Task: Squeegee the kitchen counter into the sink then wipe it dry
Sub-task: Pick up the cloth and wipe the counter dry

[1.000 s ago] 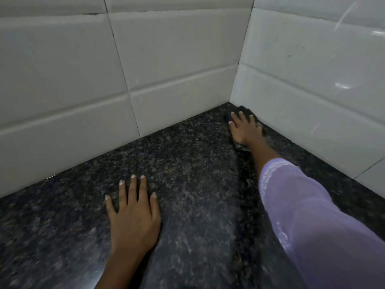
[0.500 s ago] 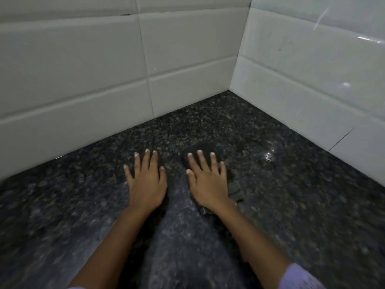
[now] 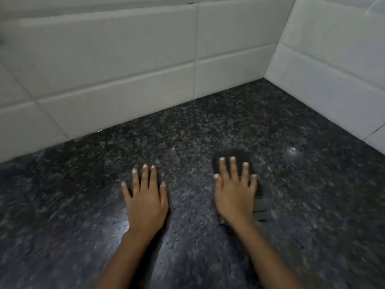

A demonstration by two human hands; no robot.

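Observation:
The dark speckled granite counter (image 3: 187,138) fills the lower view, with a wet sheen in places. My right hand (image 3: 236,192) lies flat with fingers spread on a dark cloth (image 3: 241,156), pressing it onto the counter. Part of the cloth (image 3: 261,211) shows beside the wrist. My left hand (image 3: 145,197) rests flat on the bare counter to the left, fingers apart and holding nothing. No squeegee or sink is in view.
White tiled walls (image 3: 125,69) run along the back and the right side (image 3: 333,80), meeting in a corner at the upper right. A small shiny wet patch (image 3: 292,150) sits right of the cloth.
My right hand slid the cloth back from the far corner toward me, then a little to the right. My left hand stays flat on the counter.

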